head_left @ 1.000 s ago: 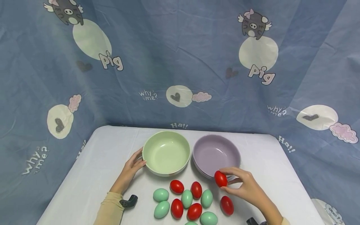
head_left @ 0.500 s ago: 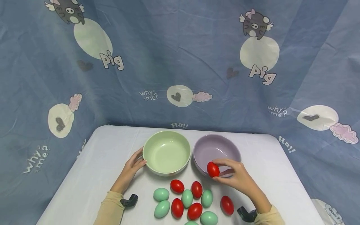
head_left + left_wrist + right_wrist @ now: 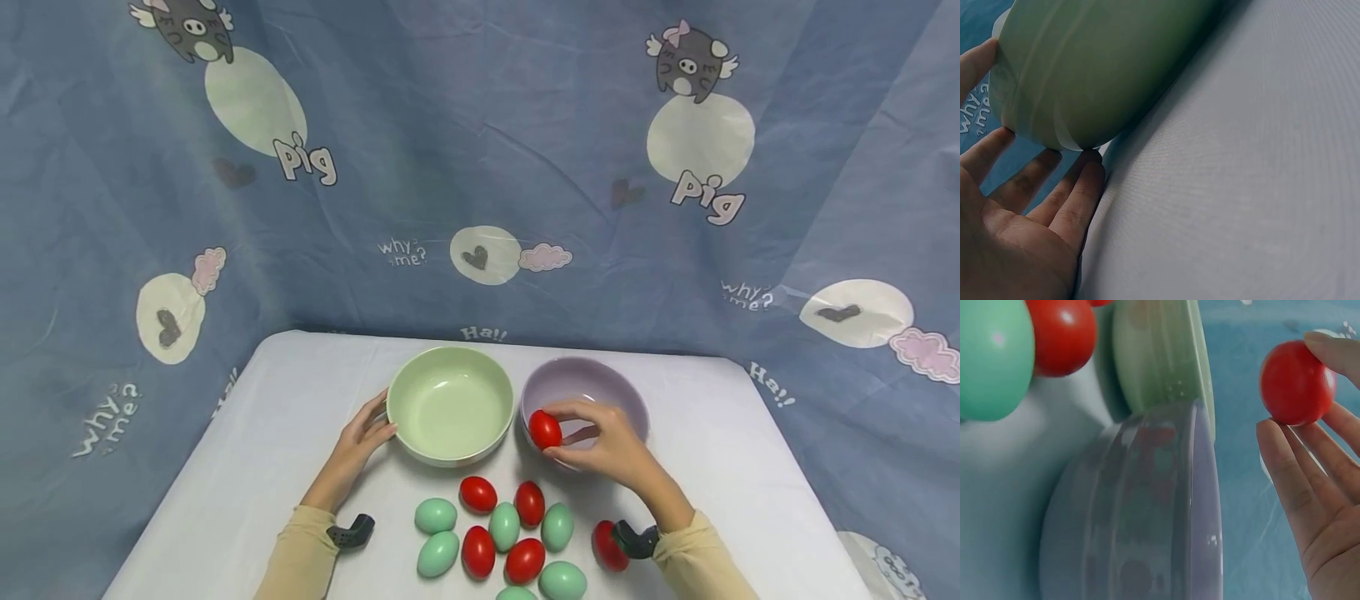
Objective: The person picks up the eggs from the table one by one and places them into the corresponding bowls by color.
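My right hand (image 3: 606, 442) pinches a red egg (image 3: 545, 429) between thumb and fingertips, over the near left part of the purple bowl (image 3: 636, 400). In the right wrist view the egg (image 3: 1297, 382) is held above the level of the bowl's rim, apart from it. My left hand (image 3: 358, 450) touches the left side of the light green bowl (image 3: 450, 408). As the left wrist view has it, the fingertips rest on the bowl's outer wall (image 3: 1104, 69) with the fingers spread and nearly straight. Nothing lies inside the green bowl; my right hand hides part of the purple bowl's inside.
Several red eggs (image 3: 478, 552) and green eggs (image 3: 436, 516) lie loose on the white tabletop (image 3: 240, 467) in front of the bowls. Another red egg (image 3: 609, 546) is partly under the right wrist strap (image 3: 634, 539). A blue patterned cloth (image 3: 420, 150) hangs behind the table.
My right hand has carried the red egg up and to the left, from the purple bowl's near edge to above the bowl. The left hand stays at the green bowl.
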The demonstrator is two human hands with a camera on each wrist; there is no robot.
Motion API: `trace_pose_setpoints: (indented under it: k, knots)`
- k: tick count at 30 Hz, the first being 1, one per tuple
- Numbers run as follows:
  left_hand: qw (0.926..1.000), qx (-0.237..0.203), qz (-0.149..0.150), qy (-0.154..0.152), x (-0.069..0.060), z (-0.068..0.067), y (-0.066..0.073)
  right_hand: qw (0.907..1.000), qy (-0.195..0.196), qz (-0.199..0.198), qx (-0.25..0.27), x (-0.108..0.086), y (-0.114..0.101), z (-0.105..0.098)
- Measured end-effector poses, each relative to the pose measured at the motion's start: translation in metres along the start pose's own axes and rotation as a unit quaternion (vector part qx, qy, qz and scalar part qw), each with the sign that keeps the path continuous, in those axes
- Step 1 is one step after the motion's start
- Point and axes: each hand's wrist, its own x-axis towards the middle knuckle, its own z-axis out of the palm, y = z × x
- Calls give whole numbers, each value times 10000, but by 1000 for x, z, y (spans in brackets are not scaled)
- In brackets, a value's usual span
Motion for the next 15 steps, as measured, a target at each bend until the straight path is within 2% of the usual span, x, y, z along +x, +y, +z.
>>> trace_pose_setpoints:
  k: [5,15]
  knots:
    - [10000,42,31,31,1,0,0,9999,-148,48,5,13,-4,9]
    - [9999,-56,85,-29,1,0,-1,9982,-405,408,163,38,-7,20]
